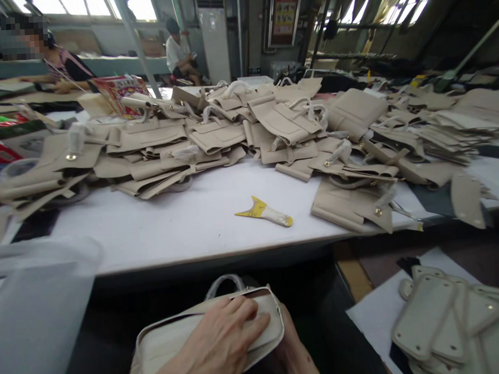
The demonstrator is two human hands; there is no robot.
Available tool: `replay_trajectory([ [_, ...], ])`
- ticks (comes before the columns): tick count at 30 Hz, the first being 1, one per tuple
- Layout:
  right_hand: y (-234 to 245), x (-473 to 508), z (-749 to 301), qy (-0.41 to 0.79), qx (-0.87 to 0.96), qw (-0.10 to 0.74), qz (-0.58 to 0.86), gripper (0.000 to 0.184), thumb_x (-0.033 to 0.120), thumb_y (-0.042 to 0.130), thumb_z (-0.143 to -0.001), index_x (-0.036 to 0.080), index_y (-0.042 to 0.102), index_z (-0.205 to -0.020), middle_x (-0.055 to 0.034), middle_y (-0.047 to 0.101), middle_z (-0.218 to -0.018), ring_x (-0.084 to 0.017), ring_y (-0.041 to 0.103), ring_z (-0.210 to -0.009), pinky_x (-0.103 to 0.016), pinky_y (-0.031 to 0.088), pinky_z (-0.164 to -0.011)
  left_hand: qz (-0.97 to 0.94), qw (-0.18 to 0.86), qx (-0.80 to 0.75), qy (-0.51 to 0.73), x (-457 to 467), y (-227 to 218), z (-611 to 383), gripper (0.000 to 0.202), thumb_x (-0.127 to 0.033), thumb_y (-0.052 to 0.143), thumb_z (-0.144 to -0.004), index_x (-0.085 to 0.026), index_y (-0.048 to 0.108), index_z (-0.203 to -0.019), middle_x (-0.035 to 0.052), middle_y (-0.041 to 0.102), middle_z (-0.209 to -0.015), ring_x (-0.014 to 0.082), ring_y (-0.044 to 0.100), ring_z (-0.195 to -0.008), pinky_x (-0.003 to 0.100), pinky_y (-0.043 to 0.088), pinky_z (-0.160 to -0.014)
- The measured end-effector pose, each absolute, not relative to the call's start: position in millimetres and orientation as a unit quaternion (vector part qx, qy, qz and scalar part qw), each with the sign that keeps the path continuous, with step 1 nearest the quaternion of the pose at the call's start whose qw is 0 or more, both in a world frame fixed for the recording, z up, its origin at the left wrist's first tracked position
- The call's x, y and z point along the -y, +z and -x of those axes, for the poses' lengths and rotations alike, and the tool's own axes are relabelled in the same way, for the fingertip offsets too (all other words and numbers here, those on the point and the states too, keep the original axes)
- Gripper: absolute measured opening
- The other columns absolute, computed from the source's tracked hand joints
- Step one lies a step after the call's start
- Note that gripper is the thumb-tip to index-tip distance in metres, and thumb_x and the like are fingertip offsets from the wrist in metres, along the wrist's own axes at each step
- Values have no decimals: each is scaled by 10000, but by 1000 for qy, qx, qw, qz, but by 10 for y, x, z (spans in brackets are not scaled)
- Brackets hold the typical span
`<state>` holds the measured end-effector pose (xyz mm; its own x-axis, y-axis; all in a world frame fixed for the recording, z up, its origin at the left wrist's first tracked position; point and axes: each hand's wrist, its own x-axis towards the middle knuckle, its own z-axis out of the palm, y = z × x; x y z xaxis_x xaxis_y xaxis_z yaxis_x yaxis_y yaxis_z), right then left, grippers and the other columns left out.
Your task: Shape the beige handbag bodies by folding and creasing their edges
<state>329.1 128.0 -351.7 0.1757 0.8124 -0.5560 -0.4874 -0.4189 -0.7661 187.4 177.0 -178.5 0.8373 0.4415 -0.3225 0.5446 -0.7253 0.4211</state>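
A beige bag (165,339) with a plastic-wrapped handle (223,283) lies low in front of me, below the table edge. My left hand (224,344) rests flat on its front face, fingers stretched out and slightly apart. My right hand (295,349) cups the bag's right end from beneath, and the bag hides its fingers. On the white table (193,223) a yellow-and-white scraper tool (264,211) lies alone, well beyond both hands.
Heaps of beige bag panels and half-made bags (238,132) cover the table's far half. Rounded beige pieces (440,316) are stacked at the lower right. A translucent plastic bag (34,315) hangs at the lower left. Other people sit in the background.
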Motion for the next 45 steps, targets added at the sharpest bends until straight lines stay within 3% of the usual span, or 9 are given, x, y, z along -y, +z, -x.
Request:
replay_trajectory([
  [4, -3145, -1106, -3616, 496, 212, 514, 667, 515, 688, 553, -817, 184, 655, -850, -46, 658, -748, -186, 599, -669, -273, 483, -610, -937, 230, -248, -86, -1762, -1832, -1873, 340, -133, 508, -809, -237, 528, -1132, 53, 562, -1065, 227, 508, -948, 398, 421, -858],
  [7, -2614, -1030, -3699, 440, 394, 395, 703, 398, 570, 570, -864, 201, 684, -963, -75, 711, -828, -230, 655, -760, -283, 488, -672, -945, 216, -238, -58, -1746, -1888, -1851, 347, -153, 515, -819, -228, 518, -1157, 62, 564, -1072, 232, 507, -937, 404, 410, -862],
  [10, -2229, -1027, -3604, 383, 503, 282, 721, 298, 463, 523, -911, 215, 673, -841, -63, 692, -716, -215, 636, -651, -271, 425, -605, -947, 207, -243, -30, -1724, -1927, -1824, 321, -166, 499, -848, -230, 519, -1162, 58, 565, -1065, 229, 511, -927, 393, 409, -852],
  [14, -2168, -1055, -3491, 328, 545, 226, 738, 338, 381, 383, -972, 218, 603, -774, -42, 642, -662, -181, 566, -583, -273, 341, -574, -948, 203, -244, -17, -1719, -1946, -1797, 257, -145, 482, -840, -219, 540, -1079, 59, 563, -1050, 230, 518, -929, 398, 421, -860],
  [22, -2257, -1022, -3420, 320, 552, 231, 735, 354, 356, 287, -1013, 213, 588, -898, -48, 657, -743, -170, 587, -623, -274, 323, -609, -956, 198, -215, -3, -1743, -2038, -1767, 281, -186, 492, -822, -171, 562, -1093, 103, 566, -1108, 270, 515, -1021, 448, 406, -938],
  [29, -2279, -1070, -3370, 275, 549, 179, 769, 393, 371, 314, -999, 215, 456, -667, -31, 578, -613, -166, 538, -564, -285, 268, -559, -954, 226, -198, -1, -1847, -1970, -1753, 257, -200, 518, -803, -199, 586, -1051, 75, 596, -1053, 256, 536, -956, 445, 427, -876],
  [34, -2203, -1046, -3341, 316, 537, 215, 752, 377, 392, 330, -1003, 202, 557, -770, -24, 615, -665, -159, 555, -593, -263, 284, -553, -955, 231, -186, 11, -2000, -1898, -1802, 106, -224, 528, -828, -211, 623, -873, 64, 589, -971, 236, 530, -894, 425, 416, -800],
  [38, -2247, -1006, -3364, 319, 529, 255, 744, 392, 405, 338, -1006, 192, 566, -768, -9, 589, -631, -144, 536, -567, -258, 272, -541, -957, 234, -170, 36, -2087, -1887, -1876, 105, -187, 535, -833, -206, 625, -784, 52, 585, -960, 221, 522, -920, 399, 385, -781],
  [45, -2374, -934, -3364, 296, 522, 298, 742, 405, 424, 319, -1015, 194, 565, -789, -14, 580, -624, -144, 516, -536, -270, 267, -536, -946, 264, -180, 47, -2122, -1881, -1857, 164, -185, 523, -900, -209, 632, -779, 33, 574, -1004, 197, 515, -943, 379, 354, -812],
])
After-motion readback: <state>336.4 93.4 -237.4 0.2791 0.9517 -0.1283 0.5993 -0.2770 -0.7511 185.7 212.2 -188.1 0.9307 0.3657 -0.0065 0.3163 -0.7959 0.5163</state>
